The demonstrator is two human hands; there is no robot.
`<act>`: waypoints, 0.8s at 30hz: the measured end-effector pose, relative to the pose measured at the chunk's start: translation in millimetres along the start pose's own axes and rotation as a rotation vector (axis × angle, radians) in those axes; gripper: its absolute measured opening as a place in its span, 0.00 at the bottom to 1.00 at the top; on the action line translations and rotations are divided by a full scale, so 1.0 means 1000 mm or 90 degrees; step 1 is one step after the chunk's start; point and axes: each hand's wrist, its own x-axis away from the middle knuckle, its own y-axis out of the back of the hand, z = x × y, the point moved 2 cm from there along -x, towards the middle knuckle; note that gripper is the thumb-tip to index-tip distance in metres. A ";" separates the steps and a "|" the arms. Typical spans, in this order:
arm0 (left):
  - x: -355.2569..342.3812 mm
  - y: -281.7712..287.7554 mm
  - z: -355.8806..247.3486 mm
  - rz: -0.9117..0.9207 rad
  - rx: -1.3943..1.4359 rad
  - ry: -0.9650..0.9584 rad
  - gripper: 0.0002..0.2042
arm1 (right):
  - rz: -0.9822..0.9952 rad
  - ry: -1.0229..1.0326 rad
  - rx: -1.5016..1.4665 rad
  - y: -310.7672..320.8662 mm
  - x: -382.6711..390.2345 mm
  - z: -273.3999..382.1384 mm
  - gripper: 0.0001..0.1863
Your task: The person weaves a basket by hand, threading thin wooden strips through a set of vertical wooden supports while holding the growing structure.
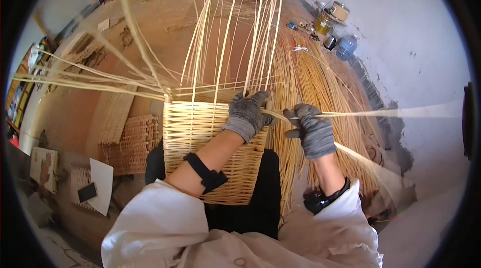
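A pale wicker basket (200, 122) with tightly woven sides rests on my lap. Long upright wicker rods (225, 32) rise from its far rim, and more rods (95, 83) fan out to the left from its corner. My left hand (246, 112), in a grey knit glove, is closed on the rim's right corner, its fingers around the rods there. To the right, my right hand (311, 126), gloved alike, is closed on wicker strands (274, 112) that run from that corner. The strands stretch past it toward the right wall. Both hands' fingertips are partly hidden.
A big heap of loose wicker rods (325, 77) covers the floor at the right. Woven panels (133, 142) lie at the left, near a phone (87, 193) on a stool. Along the right wall stand a blue water jug (346, 47) and a yellow container (323, 24).
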 end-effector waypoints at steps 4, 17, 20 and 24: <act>0.016 -0.019 -0.044 -0.189 -0.229 -0.044 0.20 | 0.086 0.016 0.175 0.024 -0.005 0.072 0.11; 0.030 0.018 0.042 -0.216 0.973 0.320 0.10 | 0.314 -0.196 -0.079 -0.030 -0.078 0.020 0.22; 0.027 0.051 0.074 -0.272 0.702 0.302 0.06 | 0.215 -0.154 0.203 -0.046 -0.077 0.034 0.26; -0.041 0.074 0.024 -0.210 0.080 0.006 0.08 | 0.100 -0.204 0.094 -0.064 -0.073 0.027 0.20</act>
